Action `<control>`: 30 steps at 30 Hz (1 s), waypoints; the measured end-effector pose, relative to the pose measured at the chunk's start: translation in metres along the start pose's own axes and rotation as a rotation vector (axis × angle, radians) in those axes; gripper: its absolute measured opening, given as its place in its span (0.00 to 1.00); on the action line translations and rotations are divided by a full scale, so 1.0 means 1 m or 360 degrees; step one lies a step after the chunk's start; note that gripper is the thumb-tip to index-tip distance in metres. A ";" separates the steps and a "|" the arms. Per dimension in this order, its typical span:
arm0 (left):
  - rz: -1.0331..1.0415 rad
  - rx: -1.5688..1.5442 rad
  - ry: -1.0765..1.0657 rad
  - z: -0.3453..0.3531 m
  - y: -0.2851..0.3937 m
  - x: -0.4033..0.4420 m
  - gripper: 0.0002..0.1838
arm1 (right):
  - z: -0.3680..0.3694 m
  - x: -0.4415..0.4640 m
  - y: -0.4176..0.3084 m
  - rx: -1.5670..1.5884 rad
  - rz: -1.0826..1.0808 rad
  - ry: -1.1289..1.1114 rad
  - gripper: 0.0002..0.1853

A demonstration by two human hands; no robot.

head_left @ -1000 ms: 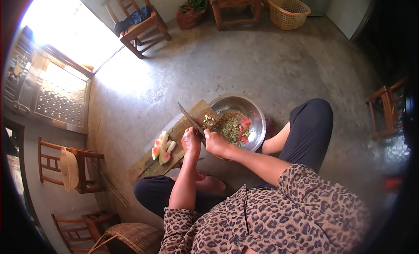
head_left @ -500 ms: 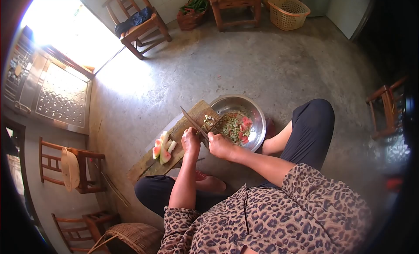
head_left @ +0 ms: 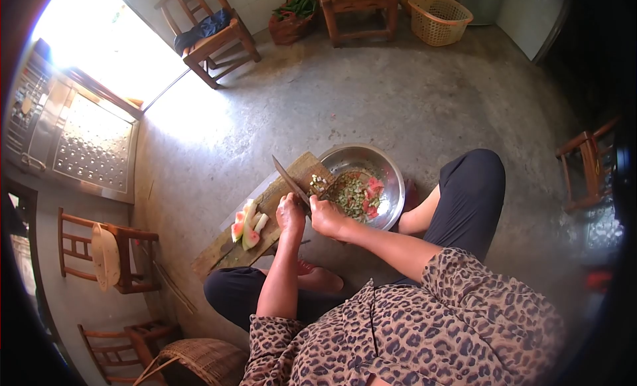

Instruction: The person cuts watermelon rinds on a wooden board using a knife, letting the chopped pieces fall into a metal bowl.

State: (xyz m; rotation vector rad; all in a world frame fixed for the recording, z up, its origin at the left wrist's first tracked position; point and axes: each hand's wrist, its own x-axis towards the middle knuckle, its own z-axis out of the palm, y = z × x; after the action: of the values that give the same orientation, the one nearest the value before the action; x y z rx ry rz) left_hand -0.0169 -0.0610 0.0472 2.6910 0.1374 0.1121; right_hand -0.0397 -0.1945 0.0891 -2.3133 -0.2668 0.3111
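My right hand [head_left: 328, 218] is closed round the handle end of a knife [head_left: 289, 178], whose blade points up and left over the wooden board [head_left: 279, 194]. Close beside it, my left hand [head_left: 290, 215] has its fingers curled together on the board; what they hold is hidden. Small pale chopped bits [head_left: 318, 183] lie at the board's upper end. Watermelon rind pieces [head_left: 249, 227] rest on its lower left part. A metal bowl [head_left: 393, 180] right of the board holds chopped green bits and red pieces [head_left: 373, 189].
A wooden chair [head_left: 215, 39] with dark cloth stands at the upper left. Along the back are a red bag of greens [head_left: 292, 29], a wooden stool [head_left: 359, 14] and a yellow basket [head_left: 440, 22]. Another chair with a straw hat [head_left: 106, 256] is at left; a wicker basket [head_left: 202, 359] sits below.
My right hand and the knife shifted slightly right, then came back left near my left hand. My left hand, the board and the bowl stay nearly in place.
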 end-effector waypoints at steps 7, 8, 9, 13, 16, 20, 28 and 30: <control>-0.0116 -0.0123 -0.0061 -0.002 -0.005 -0.001 0.04 | 0.011 -0.001 0.019 0.0120 -0.0078 0.0181 0.09; -0.0106 -0.0116 -0.0048 -0.001 -0.008 -0.002 0.04 | 0.007 -0.004 0.017 0.0101 -0.0060 0.0146 0.09; -0.0097 -0.0110 -0.0035 0.001 -0.011 -0.001 0.03 | 0.001 -0.007 0.012 0.0076 -0.0055 0.0112 0.09; -0.0118 -0.0093 -0.0026 0.002 -0.010 -0.001 0.03 | -0.016 -0.018 -0.002 0.0000 -0.0041 0.0001 0.09; -0.0103 -0.0056 -0.0018 0.007 -0.015 0.002 0.04 | -0.011 -0.021 0.000 -0.0015 -0.0046 -0.0047 0.10; -0.0073 -0.0028 -0.0040 0.005 -0.013 0.001 0.04 | -0.010 -0.023 -0.001 -0.0042 -0.0051 -0.0095 0.10; -0.0100 -0.0018 0.0011 0.009 -0.011 0.002 0.03 | -0.007 -0.010 -0.008 -0.0045 0.0006 -0.0101 0.11; -0.0077 -0.0037 -0.0004 0.003 -0.008 -0.001 0.04 | -0.001 -0.005 -0.001 0.0013 -0.0017 -0.0016 0.11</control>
State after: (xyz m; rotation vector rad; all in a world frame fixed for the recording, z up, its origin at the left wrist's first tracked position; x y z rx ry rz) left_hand -0.0181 -0.0552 0.0406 2.6626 0.1987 0.0949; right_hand -0.0446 -0.1961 0.0907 -2.3021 -0.2822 0.3182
